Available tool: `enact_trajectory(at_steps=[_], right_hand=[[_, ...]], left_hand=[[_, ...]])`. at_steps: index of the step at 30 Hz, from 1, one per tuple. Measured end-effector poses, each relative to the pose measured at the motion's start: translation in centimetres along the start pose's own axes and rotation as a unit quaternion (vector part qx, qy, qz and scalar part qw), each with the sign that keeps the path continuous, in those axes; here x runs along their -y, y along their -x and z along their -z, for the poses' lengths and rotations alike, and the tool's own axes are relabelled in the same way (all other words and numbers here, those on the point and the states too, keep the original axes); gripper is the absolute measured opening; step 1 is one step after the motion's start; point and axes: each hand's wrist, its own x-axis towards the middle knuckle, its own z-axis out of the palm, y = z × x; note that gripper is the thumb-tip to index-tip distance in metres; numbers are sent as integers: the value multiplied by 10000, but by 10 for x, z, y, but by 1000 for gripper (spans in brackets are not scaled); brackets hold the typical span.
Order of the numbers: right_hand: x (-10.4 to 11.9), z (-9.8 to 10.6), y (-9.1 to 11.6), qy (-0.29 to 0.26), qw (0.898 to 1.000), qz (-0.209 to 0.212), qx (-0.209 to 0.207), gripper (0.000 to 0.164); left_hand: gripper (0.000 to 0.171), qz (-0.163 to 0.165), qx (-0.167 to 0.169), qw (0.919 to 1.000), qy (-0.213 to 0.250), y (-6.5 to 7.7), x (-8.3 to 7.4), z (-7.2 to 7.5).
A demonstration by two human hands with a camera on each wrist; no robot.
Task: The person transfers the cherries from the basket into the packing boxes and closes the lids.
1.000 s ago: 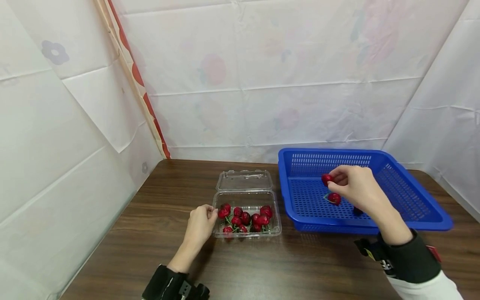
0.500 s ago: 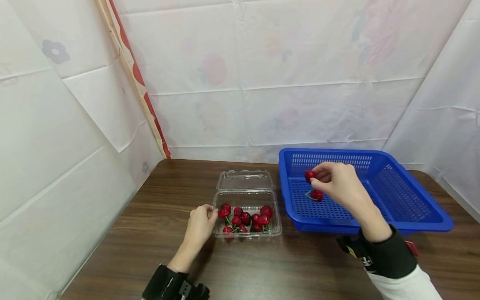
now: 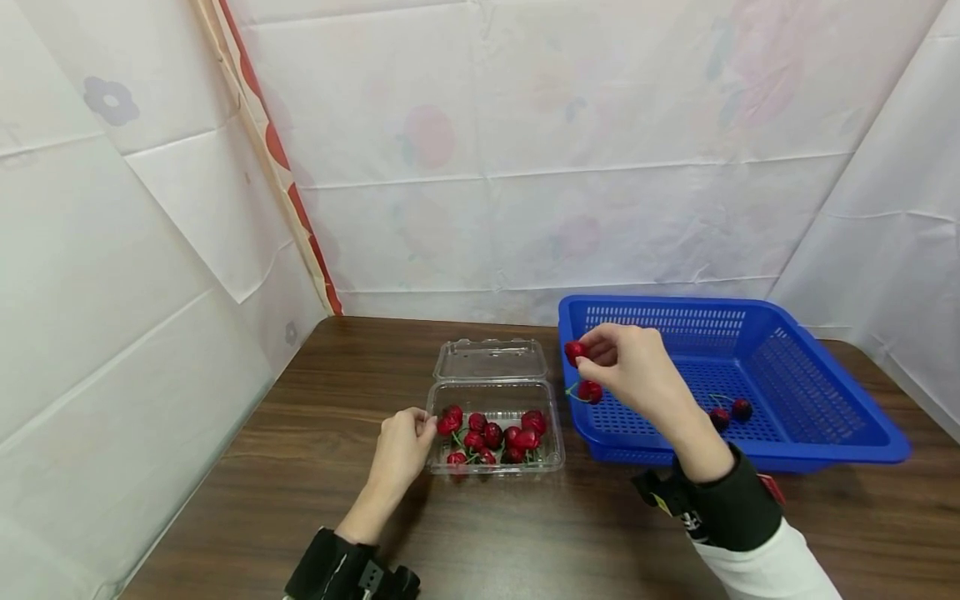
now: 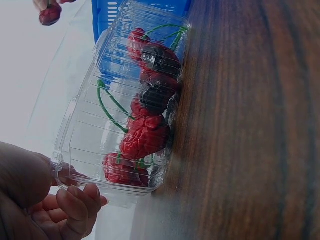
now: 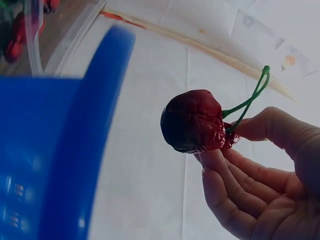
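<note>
A pair of red cherries (image 3: 590, 392) on a green stem is in my right hand (image 3: 630, 367). Thumb and fingers pinch the upper cherry, and the other hangs below it, near the left rim of the blue basket (image 3: 840, 452). In the right wrist view the dark red cherry (image 5: 192, 120) and looped stem show plainly. My left hand (image 3: 402, 446) pinches the left rim of a clear plastic clamshell box (image 3: 557, 429). Several cherries (image 3: 492, 435) with green stems lie in the box, also seen through its wall in the left wrist view.
Two dark cherries (image 3: 731, 412) lie on the basket floor. The box's lid (image 3: 491, 361) is folded back, away from me. Both containers stand side by side on a brown wooden table (image 3: 337, 383), with white sheets (image 3: 525, 167) hanging behind and beside it.
My right hand has moved left across the basket with the pair of cherries, uncovering two dark cherries on the basket floor. The left hand and the box have stayed put.
</note>
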Motion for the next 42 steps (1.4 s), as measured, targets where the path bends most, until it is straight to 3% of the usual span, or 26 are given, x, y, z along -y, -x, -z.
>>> enact_trajectory(at_steps=[25, 33, 42], right_hand=[[35, -57, -5, -378, 9984, 418, -15, 16], [37, -75, -5, -381, 9987, 301, 174, 13], [31, -91, -6, -206, 9980, 491, 350, 12]], left_hand=[[16, 77, 71, 9999, -68, -1, 1, 0], [16, 20, 33, 10000, -92, -1, 0, 0], [17, 114, 132, 9998, -73, -1, 1, 0]])
